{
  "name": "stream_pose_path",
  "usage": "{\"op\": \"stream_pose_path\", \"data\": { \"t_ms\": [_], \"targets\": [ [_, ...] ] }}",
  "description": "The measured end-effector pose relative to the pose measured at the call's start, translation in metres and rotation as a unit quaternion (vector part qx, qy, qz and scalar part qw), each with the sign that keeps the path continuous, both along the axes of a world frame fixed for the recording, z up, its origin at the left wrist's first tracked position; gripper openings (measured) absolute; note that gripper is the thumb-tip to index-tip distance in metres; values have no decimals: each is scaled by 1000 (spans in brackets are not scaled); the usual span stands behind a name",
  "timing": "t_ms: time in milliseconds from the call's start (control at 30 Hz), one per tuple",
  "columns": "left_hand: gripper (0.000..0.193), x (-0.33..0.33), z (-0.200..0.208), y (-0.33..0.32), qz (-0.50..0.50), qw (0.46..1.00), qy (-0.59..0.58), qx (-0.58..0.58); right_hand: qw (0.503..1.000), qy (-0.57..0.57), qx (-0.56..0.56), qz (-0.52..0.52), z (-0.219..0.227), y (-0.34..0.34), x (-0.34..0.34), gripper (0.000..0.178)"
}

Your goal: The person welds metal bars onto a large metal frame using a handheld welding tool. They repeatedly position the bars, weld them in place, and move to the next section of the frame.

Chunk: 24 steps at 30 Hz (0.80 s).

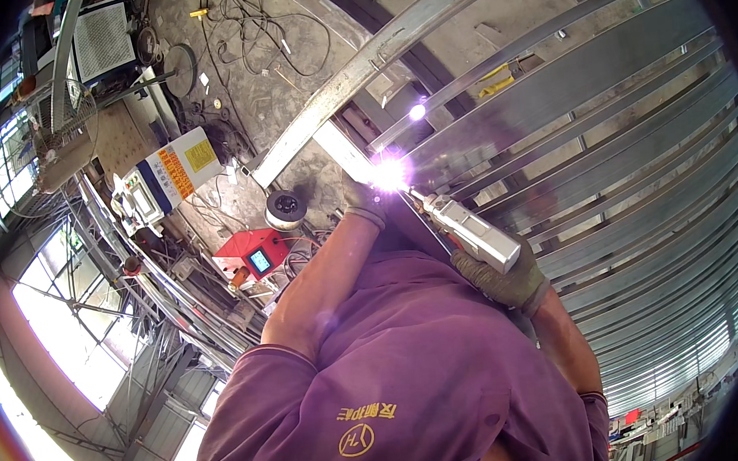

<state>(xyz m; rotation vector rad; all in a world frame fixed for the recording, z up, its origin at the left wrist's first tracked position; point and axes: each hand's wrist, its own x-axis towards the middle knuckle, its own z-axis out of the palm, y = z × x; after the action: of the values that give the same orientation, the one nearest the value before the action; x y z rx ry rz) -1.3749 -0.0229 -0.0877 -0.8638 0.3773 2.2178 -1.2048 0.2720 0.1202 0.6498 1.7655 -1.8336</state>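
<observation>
My right hand point(512, 280), in a grey-green work glove, is wrapped around a silver handheld welding torch point(471, 229). The torch tip points up and left into a dazzling white-violet arc point(389, 174). That glare sits where a pale metal bar point(347, 152) meets the end of the slatted metal frame point(550, 103). My left hand point(363, 201), also gloved, is just left of the arc, close to the bar's near end. Its fingers are lost in glare and shadow, so whether it grips the bar cannot be made out.
A red machine with a small screen point(252, 254) and a wire spool point(285, 208) stand left of my left arm. Beyond them is a white box with an orange label point(175, 172). Loose cables point(254, 31) lie on the concrete floor. A yellow tool point(496, 82) shows beneath the slats.
</observation>
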Motion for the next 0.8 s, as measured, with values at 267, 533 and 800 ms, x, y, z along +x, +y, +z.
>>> {"op": "stream_pose_path", "data": {
  "t_ms": [267, 533, 800],
  "targets": [
    [89, -1, 17, 13, -11, 1000, -25, 12, 995, -47, -63, -62, 6, -1, -1, 52],
    [95, 4, -4, 3, -33, 986, -5, -164, 995, -66, -65, -47, 6, 1, 3, 53],
    [82, 2, -9, -2, -43, 985, -27, -167, 997, -57, -45, -34, 9, 0, 3, 49]
  ]
}}
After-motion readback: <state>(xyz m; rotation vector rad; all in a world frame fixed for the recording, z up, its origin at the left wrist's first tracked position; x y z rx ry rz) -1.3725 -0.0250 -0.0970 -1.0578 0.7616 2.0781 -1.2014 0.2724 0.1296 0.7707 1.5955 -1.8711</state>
